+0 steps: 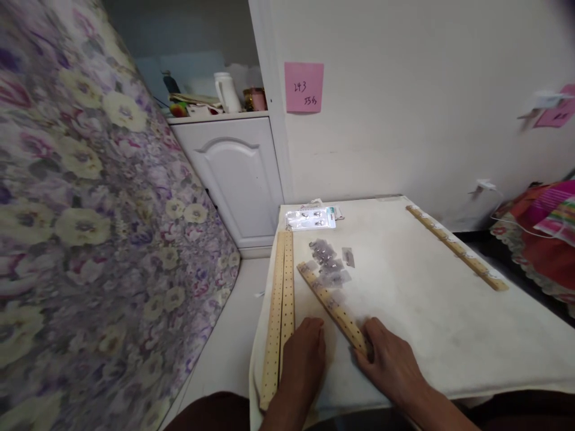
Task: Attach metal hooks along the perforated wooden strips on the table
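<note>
Right hand (390, 359): gripping near end of long, pale, perforated wooden strip (340, 317) | strip: on white-topped bench (417, 317), hand's 11 o'clock | probably light, stiff; hold edges | left hand (306, 347): curled, contents cannot tell

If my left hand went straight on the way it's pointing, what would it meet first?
Probably the strip in your right hand, slanting across the left hand's path; height is unclear, so it might pass above.

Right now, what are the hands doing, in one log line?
right hand: gripping wooden strip at near end | left hand: curled, contents unclear | clear packets: piled by strip's far end
</note>
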A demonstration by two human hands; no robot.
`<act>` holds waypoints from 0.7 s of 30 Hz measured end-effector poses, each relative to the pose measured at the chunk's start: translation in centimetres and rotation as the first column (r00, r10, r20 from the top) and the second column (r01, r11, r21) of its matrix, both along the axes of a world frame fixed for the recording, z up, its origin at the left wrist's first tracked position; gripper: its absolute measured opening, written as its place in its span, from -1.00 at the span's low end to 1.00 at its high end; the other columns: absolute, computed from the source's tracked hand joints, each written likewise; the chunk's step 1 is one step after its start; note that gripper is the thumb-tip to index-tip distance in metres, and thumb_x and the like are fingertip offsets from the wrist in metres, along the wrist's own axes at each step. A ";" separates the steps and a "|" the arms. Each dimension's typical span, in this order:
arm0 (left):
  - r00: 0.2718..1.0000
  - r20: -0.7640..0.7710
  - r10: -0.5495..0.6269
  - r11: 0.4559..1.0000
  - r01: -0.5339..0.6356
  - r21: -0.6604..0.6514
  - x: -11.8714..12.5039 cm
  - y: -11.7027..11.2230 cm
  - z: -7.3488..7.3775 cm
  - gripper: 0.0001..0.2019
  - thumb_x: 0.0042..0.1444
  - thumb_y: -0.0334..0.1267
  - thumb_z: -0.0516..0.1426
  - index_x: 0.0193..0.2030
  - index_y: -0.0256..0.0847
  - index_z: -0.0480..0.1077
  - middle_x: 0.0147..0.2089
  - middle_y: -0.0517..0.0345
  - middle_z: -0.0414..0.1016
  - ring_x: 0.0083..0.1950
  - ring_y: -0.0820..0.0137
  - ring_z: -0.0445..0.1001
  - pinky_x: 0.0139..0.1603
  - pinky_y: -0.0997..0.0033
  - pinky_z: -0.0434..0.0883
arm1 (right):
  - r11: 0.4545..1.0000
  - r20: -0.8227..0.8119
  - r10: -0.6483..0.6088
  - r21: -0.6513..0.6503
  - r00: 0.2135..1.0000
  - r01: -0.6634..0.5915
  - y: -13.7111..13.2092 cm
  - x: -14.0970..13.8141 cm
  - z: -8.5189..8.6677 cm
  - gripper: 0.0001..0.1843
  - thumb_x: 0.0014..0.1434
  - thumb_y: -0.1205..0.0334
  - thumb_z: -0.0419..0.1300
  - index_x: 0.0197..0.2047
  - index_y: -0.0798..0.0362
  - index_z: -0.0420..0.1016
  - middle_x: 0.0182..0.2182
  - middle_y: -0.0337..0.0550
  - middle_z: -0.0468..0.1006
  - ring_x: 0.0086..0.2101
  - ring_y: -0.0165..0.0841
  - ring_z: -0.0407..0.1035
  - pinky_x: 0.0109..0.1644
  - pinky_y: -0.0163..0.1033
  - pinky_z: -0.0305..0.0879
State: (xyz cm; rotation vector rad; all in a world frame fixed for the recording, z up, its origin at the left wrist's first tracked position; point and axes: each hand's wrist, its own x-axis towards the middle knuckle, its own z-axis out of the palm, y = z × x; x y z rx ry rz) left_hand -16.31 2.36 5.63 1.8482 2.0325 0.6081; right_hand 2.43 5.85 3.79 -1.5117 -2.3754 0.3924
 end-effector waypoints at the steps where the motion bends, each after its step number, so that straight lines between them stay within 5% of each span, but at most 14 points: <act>1: 1.000 -0.002 0.000 1.000 0.000 -0.006 0.0 0.0 0.0 -0.71 0.24 -0.32 -0.13 -0.07 -0.15 0.38 -0.13 0.11 0.47 -0.10 0.35 0.44 -0.08 0.39 0.30 | 1.000 -0.001 -0.002 0.006 1.000 0.002 0.2 -0.2 0.0 -0.87 0.10 0.17 0.07 -0.28 -0.01 0.20 -0.33 -0.19 0.43 -0.38 -0.28 0.42 -0.37 -0.25 0.18; 21: 1.000 0.019 -0.007 0.999 0.007 -0.034 0.0 0.0 0.0 -0.71 0.23 -0.33 -0.13 -0.07 -0.14 0.37 -0.13 0.12 0.47 -0.09 0.35 0.43 -0.07 0.38 0.31 | 0.998 -0.062 -0.005 -0.066 0.998 0.001 0.7 -0.8 0.2 -0.76 0.09 0.07 0.14 -0.22 0.00 0.24 -0.29 -0.17 0.46 -0.38 -0.27 0.43 -0.36 -0.23 0.22</act>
